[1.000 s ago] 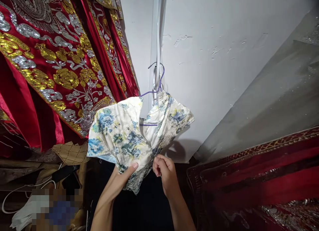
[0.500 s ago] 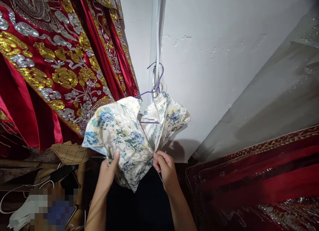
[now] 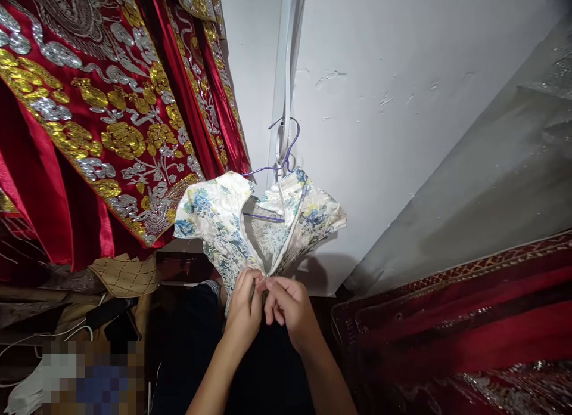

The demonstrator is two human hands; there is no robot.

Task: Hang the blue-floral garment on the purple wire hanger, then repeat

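A short floral blouse [image 3: 223, 224], white with blue and yellow flowers, hangs on a purple wire hanger [image 3: 292, 143]. Its front opening forms a V that narrows down to my fingers. My left hand [image 3: 243, 304] is closed on the blouse's front edge at the low point of the V. Right beside it, my right hand [image 3: 288, 307] pinches the other edge with thumb and forefinger, its remaining fingers curled loosely. The fingertips of both hands nearly touch. Whatever small fastening may lie between them is hidden.
Red garments with gold and silver embroidery [image 3: 123, 138] hang at the left. A white strap [image 3: 286, 57] runs down the wall [image 3: 379, 105] to the hanger. Dark red beaded fabric [image 3: 469, 331] fills the lower right. Lower left, cables and a black device [image 3: 109, 312] lie among clutter.
My left hand has moved right from the blouse's side to the front opening, meeting my right hand. The blouse's left side has drawn in, and my right hand has shifted slightly left.
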